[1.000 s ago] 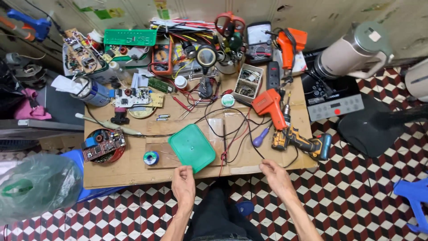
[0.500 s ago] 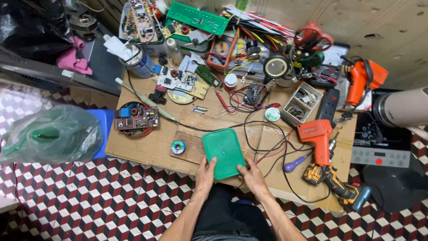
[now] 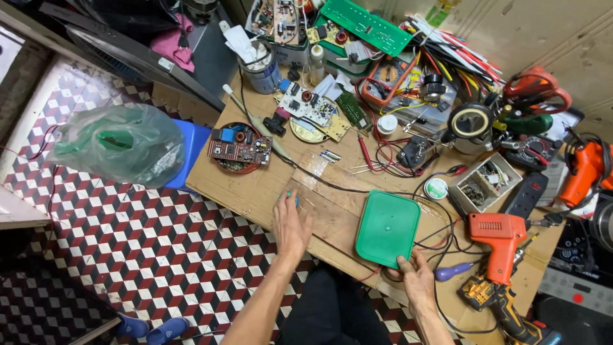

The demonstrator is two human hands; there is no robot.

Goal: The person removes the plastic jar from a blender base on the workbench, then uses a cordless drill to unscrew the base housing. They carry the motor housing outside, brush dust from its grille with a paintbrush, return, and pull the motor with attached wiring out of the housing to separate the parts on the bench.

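I'm looking straight down at a crowded wooden workbench [image 3: 255, 185] and both hands are out over its near edge. My left hand [image 3: 290, 223] lies flat, fingers loosely spread, covering a small blue-green roll [image 3: 292, 197] that only just peeks out past the fingertips; I can't tell whether the hand grips it or merely rests on it. My right hand [image 3: 415, 281] sits at the near corner of the green plastic lid [image 3: 387, 228], thumb and fingers pinched on its edge. The lid lies flat on the bench, between the two hands but closer to the right one, with black and red wires [image 3: 440, 239] looping around its far and right sides. Just right of the lid I see an orange soldering gun [image 3: 501, 239], and below it a purple-handled screwdriver [image 3: 454, 271] near my right hand. Further up the bench, a round tray of red circuit boards [image 3: 237, 148] sits well left of the lid, and a small divided parts box [image 3: 488, 182] stands beyond the gun. A green plastic bag [image 3: 121, 144] hangs off the bench's left end
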